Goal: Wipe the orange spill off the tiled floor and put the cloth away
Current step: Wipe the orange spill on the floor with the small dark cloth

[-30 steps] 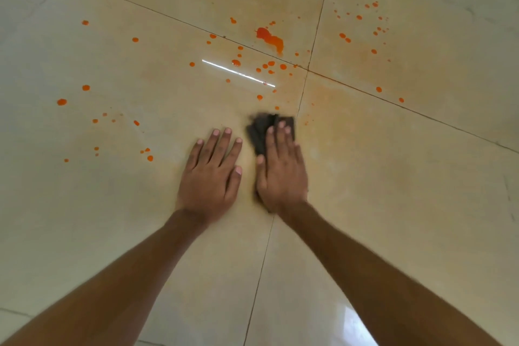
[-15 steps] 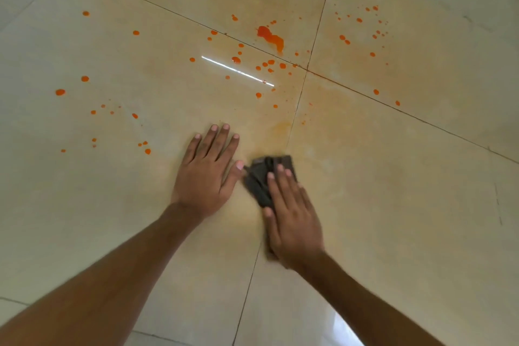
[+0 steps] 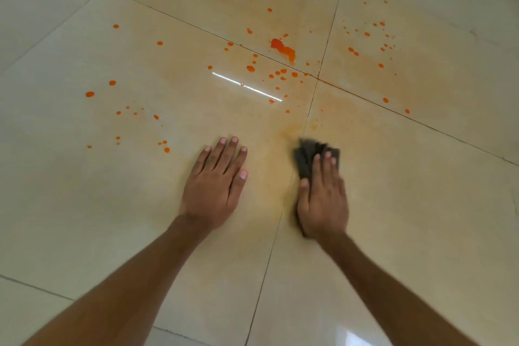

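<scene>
Orange drops are scattered over the cream tiled floor (image 3: 393, 219), with the largest orange blob (image 3: 283, 49) near the far tile joint. A pale orange smear (image 3: 280, 154) runs between my hands. My right hand (image 3: 323, 194) lies flat with straight fingers on a dark grey cloth (image 3: 307, 153), pressing it to the floor just right of the tile joint; most of the cloth is hidden under the palm. My left hand (image 3: 217, 180) rests flat on the floor to the left, fingers spread, holding nothing.
More orange drops lie at the left (image 3: 90, 94) and on the far right tile (image 3: 368, 34). A bright streak of reflected light (image 3: 247, 87) crosses the floor among the drops. Dark grout lines divide the tiles.
My right hand drew the cloth back toward me, then slid it to the right, away from my left hand. The left hand has stayed planted on the floor.
</scene>
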